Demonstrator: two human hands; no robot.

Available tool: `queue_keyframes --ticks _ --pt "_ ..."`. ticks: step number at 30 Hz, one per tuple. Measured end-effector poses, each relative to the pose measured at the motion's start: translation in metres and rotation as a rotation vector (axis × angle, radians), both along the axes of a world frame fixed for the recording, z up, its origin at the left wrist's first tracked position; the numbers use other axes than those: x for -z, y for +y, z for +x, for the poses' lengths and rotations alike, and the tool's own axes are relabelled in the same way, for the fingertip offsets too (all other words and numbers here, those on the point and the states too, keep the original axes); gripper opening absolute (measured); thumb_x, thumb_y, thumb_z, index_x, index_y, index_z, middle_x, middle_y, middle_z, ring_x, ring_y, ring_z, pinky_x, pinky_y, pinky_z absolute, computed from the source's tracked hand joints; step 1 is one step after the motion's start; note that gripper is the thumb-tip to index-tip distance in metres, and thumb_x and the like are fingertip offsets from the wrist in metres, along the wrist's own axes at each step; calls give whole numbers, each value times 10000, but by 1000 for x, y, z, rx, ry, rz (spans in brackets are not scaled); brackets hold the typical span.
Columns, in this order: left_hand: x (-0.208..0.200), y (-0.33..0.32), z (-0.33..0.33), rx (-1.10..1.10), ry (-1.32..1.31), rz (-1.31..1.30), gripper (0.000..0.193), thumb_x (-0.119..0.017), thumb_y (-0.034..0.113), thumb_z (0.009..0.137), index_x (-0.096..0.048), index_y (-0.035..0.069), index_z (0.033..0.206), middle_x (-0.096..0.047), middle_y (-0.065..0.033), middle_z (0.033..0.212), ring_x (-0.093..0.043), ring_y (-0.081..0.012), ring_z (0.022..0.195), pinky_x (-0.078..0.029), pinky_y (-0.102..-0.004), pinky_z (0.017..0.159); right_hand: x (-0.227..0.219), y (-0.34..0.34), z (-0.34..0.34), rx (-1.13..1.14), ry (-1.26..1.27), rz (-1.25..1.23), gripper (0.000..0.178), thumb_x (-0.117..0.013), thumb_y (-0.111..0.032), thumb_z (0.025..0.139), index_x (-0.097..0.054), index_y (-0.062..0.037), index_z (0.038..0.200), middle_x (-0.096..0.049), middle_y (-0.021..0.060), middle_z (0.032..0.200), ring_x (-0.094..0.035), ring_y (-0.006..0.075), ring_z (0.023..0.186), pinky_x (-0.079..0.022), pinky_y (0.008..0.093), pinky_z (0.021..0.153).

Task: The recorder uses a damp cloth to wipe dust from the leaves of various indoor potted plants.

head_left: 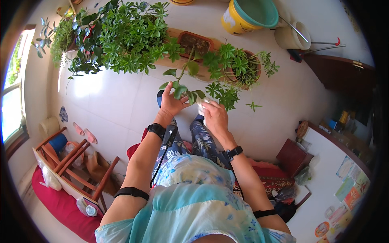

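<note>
A long leafy stem with broad green leaves (180, 91) leans toward me from a brown rectangular planter (196, 43). My left hand (173, 103) is at its lower leaves, palm turned up. The thumb and fingers are spread apart around a leaf, which hides part of the fingers. My right hand (216, 118) is closed on a crumpled white cloth (202, 107). The cloth is beside the leaf at the stem's right end; whether they touch, I cannot tell.
Bushy potted plants (129, 36) line a wooden bench (172, 65) ahead, with a round pot (247, 69) at its right. Beyond stand a yellow bucket (239, 20) and a whitish bucket (291, 36). An upturned wooden stool (77, 162) lies left; a white table (324, 182) stands right.
</note>
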State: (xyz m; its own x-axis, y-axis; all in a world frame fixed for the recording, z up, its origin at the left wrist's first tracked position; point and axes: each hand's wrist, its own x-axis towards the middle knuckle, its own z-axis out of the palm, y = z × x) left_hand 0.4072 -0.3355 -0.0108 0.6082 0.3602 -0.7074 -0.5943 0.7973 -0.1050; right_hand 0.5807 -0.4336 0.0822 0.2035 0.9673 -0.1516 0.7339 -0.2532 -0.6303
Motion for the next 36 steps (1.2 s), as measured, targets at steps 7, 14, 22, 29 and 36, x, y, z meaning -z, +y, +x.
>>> queue_keyframes --ticks 7,14,22,29,36 --pt "-8 0 8 -19 158 -76 539 -656 495 820 -554 70 1137 -572 -121 1121 -550 -363 1073 -378 -636 966 -54 63 -19 -18 -190 147 193 -627 -82 786 -710 -65 959 -639 84 1028 -573 304 869 -502 386 738" --pt "-8 1 22 -3 134 -5 603 -665 476 813 -499 50 1205 -566 -133 1133 -555 -322 1038 -440 -507 930 -27 81 -44 -314 -474 22 168 -645 -113 723 -720 -79 870 -593 90 993 -549 289 938 -491 405 719" --pt "-20 12 18 43 243 -47 602 -674 406 816 -443 0 1195 -527 -143 1132 -541 -331 1086 -450 -556 933 -30 85 -35 -270 -516 23 161 -623 -118 761 -719 -89 886 -563 113 1021 -545 306 939 -496 411 711" --pt "2 1 10 2 216 -46 513 -628 394 860 -454 29 1176 -538 -157 1134 -571 -316 1032 -478 -556 896 -17 81 -24 -132 -290 -105 213 -659 -130 765 -711 -139 971 -550 121 1031 -554 328 926 -519 432 731" --pt "2 -9 17 -22 385 -75 329 -520 281 968 -488 20 1165 -567 -147 1077 -570 -322 1007 -494 -534 910 -1 64 -33 -175 -309 -167 220 -647 -127 780 -710 -141 991 -556 133 1020 -562 336 927 -518 438 739"
